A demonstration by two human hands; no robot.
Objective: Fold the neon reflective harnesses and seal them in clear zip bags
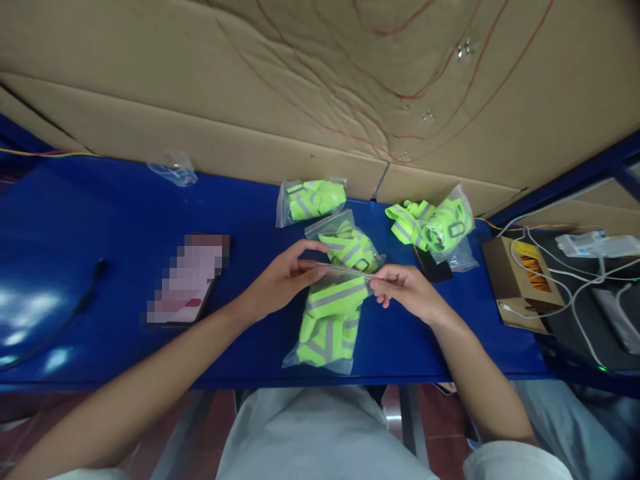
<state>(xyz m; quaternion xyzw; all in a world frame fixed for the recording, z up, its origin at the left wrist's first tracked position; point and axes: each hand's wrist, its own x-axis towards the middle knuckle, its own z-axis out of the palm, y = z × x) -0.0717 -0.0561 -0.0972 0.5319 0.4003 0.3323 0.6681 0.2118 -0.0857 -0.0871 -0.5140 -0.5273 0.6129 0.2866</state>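
A clear zip bag (330, 327) with a folded neon-yellow reflective strap inside lies near the table's front edge. My left hand (293, 272) pinches the left end of its top edge between thumb and fingers. At the other end of that edge, my right hand (400, 288) grips the bag too. Just beyond my hands is a second bagged reflective strap (350, 245), partly covered by the held bag's top. Another bagged strap (315, 200) rests by the cardboard wall. To the right sit a loose reflective strap (410, 223) and a bagged one (450, 227).
A phone with a blurred screen (187, 283) lies left on the blue table (250, 360). Crumpled clear plastic (175, 170) and a black cable (83, 303) are farther left. At right stand a cardboard box (523, 283) and tangled white cables (575, 293). Another person's leg (575, 427) shows lower right.
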